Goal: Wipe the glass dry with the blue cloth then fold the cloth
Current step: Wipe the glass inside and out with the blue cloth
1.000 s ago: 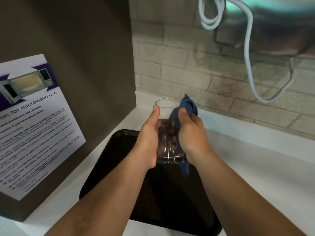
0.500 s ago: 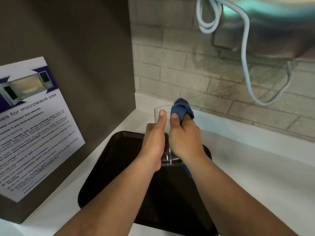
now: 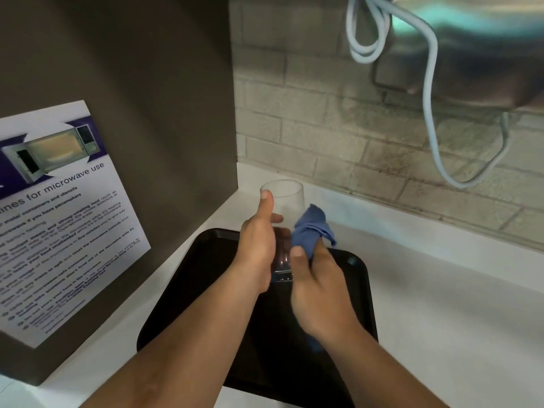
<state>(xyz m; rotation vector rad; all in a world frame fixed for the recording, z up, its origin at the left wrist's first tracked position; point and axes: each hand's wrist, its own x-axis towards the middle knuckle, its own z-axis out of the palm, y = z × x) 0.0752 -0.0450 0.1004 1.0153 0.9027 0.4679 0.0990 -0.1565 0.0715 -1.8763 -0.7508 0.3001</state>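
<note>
A clear drinking glass (image 3: 287,198) is held upright above a black tray (image 3: 203,269). My left hand (image 3: 257,251) wraps its left side, thumb up near the rim. My right hand (image 3: 318,287) presses a bunched blue cloth (image 3: 312,228) against the glass's right side, about halfway down. A tail of the cloth hangs below my right wrist. The lower part of the glass is mostly hidden between my hands.
The tray lies on a white counter (image 3: 441,304). A dark cabinet wall with a microwave-use poster (image 3: 59,219) stands close on the left. A brick wall (image 3: 323,128) is behind. A pale cable (image 3: 429,113) hangs from a metal appliance at the top right.
My right hand and the blue cloth have slid down from the glass's rim to its middle and lower side. The upper rim now shows bare. My left hand keeps its hold.
</note>
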